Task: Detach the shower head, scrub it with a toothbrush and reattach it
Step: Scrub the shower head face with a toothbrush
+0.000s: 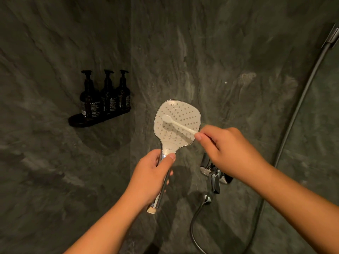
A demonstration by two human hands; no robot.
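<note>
A white shower head (180, 111) with a chrome rim and rows of dark nozzles faces me, off its hose; the threaded end of its chrome handle (152, 210) hangs bare. My left hand (152, 178) grips that handle, thumb resting just below the word SELECT. A white toothbrush (178, 124) lies across the spray face, its head at the left side of the plate. My right hand (229, 153) pinches the toothbrush's handle at the plate's right edge.
Three dark pump bottles (108, 96) stand on a black shelf (78, 121) fixed to the stone wall at the left. The chrome mixer tap (214, 173) sits below my right hand. A loose hose (197, 222) loops down beneath it. A rail (302, 99) runs up the right.
</note>
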